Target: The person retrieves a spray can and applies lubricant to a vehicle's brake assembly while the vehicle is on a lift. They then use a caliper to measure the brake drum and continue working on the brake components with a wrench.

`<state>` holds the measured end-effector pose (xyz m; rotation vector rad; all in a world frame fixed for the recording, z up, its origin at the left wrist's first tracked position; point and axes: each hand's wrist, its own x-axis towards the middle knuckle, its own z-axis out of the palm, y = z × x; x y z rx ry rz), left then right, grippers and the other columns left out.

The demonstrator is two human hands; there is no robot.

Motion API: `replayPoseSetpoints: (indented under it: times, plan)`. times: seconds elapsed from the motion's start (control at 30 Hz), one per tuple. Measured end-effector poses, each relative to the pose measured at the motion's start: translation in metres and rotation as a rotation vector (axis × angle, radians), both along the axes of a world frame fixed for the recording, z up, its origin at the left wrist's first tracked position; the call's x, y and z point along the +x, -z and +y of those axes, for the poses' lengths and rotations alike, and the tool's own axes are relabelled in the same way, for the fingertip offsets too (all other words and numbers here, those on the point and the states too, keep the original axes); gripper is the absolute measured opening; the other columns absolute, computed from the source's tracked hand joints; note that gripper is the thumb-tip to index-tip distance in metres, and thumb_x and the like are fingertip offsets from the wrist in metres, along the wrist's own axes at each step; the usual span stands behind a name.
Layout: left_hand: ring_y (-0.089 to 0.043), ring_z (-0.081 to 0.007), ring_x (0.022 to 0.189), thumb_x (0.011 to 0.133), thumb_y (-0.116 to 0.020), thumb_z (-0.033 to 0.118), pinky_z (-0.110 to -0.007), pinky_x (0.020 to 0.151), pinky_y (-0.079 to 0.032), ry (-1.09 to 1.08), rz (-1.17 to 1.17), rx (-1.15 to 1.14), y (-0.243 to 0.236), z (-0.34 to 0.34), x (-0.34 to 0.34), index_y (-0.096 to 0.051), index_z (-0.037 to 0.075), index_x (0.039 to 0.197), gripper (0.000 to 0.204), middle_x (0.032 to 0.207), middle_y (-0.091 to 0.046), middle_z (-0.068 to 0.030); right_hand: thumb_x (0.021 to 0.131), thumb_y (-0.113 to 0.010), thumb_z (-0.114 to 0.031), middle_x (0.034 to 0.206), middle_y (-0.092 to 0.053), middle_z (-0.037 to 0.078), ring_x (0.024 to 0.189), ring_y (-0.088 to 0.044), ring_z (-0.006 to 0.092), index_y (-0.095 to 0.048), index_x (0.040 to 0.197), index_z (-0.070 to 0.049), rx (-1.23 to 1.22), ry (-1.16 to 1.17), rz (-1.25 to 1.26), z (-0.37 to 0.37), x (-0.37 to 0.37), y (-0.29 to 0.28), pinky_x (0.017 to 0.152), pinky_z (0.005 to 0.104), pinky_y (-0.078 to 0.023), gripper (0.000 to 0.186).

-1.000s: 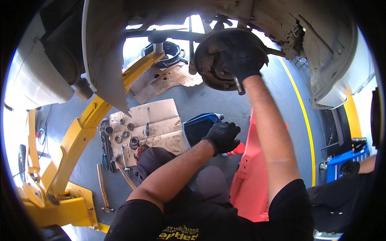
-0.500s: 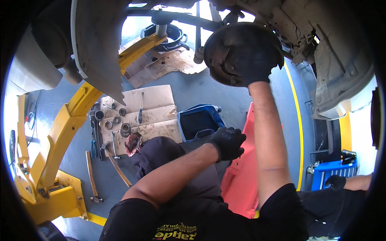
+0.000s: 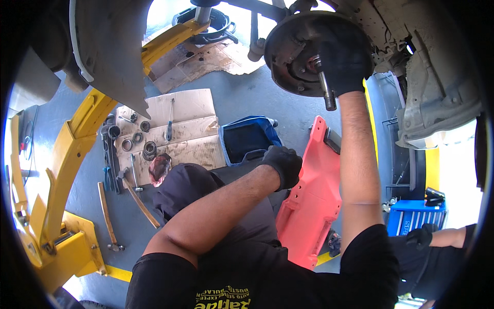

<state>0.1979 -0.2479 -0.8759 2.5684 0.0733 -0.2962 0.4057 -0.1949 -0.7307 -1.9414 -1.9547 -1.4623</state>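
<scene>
My right hand (image 3: pixel 346 59), in a black glove, is raised against the right part of a round, dark, greasy brake backing plate (image 3: pixel 283 64). Beside its palm a bare steel spindle (image 3: pixel 325 85) juts out from the plate's middle. The dark glove blends into the plate, so its fingers do not show clearly. Lower down, my left hand (image 3: pixel 283 166), also black-gloved, hangs in front of my body with fingers curled closed. Whatever may be inside that fist is hidden. Near it lie a blue bin with a black inside (image 3: pixel 250 143) and a red creeper board (image 3: pixel 314 190).
Cardboard (image 3: pixel 193 110) on the floor bears a screwdriver (image 3: pixel 170 126), bearings (image 3: pixel 149 149) and a red-stained rag (image 3: pixel 159 169). Two hammers (image 3: pixel 108 219) (image 3: pixel 139 198) lie nearby. A yellow lift arm (image 3: pixel 74 139) stands left. At right are a blue tool cabinet (image 3: pixel 414 216) and another person's gloved hand (image 3: pixel 420 236).
My right hand has shifted right across the backing plate, uncovering the steel spindle. My left hand has curled tighter and dropped slightly left. The whole view has shifted a little.
</scene>
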Motion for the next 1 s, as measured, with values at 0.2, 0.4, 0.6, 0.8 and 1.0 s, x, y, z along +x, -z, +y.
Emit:
replayPoseSetpoints:
  times: [0.2,0.4,0.6,0.8,1.0]
  plan:
    - [-0.07,-0.0313,0.109,0.09,-0.068,0.041,-0.047,0.086,-0.056,-0.012,-0.037,-0.052,0.007,0.0,-0.005,-0.072,0.008,0.112,0.039,0.116,-0.071,-0.0163,0.089,-0.065,-0.016,0.14,-0.065,0.005,0.132,-0.057,0.0271,-0.071,0.128,-0.02,-0.009,0.019,-0.065,0.019,-0.028,0.027,0.115,0.0457,-0.042,0.04]
    - [-0.071,-0.0316,0.11,0.091,-0.067,0.041,-0.049,0.088,-0.057,-0.072,0.011,0.025,-0.005,0.007,-0.01,-0.072,0.007,0.113,0.041,0.115,-0.072,-0.0165,0.088,-0.068,-0.017,0.131,-0.07,0.005,0.125,-0.061,0.0253,-0.07,0.127,-0.019,0.158,-0.096,0.039,0.003,0.039,0.018,0.108,0.0436,-0.049,0.039]
    - [-0.072,-0.032,0.107,0.091,-0.067,0.041,-0.047,0.084,-0.058,0.001,0.07,-0.006,0.007,0.006,-0.006,-0.073,0.007,0.112,0.04,0.113,-0.073,-0.0165,0.096,-0.057,-0.049,0.141,-0.061,0.02,0.136,-0.052,0.0371,-0.069,0.129,-0.014,-0.06,0.074,0.124,0.03,-0.038,0.015,0.12,0.0528,-0.032,0.049]
    - [-0.072,-0.0324,0.106,0.091,-0.067,0.042,-0.047,0.084,-0.058,-0.005,0.066,0.032,0.014,0.001,0.002,-0.073,0.008,0.111,0.041,0.113,-0.073,-0.017,0.092,-0.06,-0.038,0.13,-0.068,0.013,0.126,-0.06,0.0304,-0.072,0.122,-0.016,-0.098,0.234,-0.119,0.025,0.016,0.007,0.111,0.0517,-0.042,0.039]
    - [-0.072,-0.0316,0.106,0.092,-0.066,0.042,-0.047,0.085,-0.058,0.017,0.083,0.034,0.008,0.003,0.006,-0.072,0.008,0.115,0.042,0.117,-0.072,-0.0167,0.092,-0.059,-0.041,0.132,-0.067,0.016,0.127,-0.059,0.0352,-0.07,0.125,-0.013,-0.088,0.225,0.338,0.038,-0.045,-0.001,0.112,0.0548,-0.04,0.044]
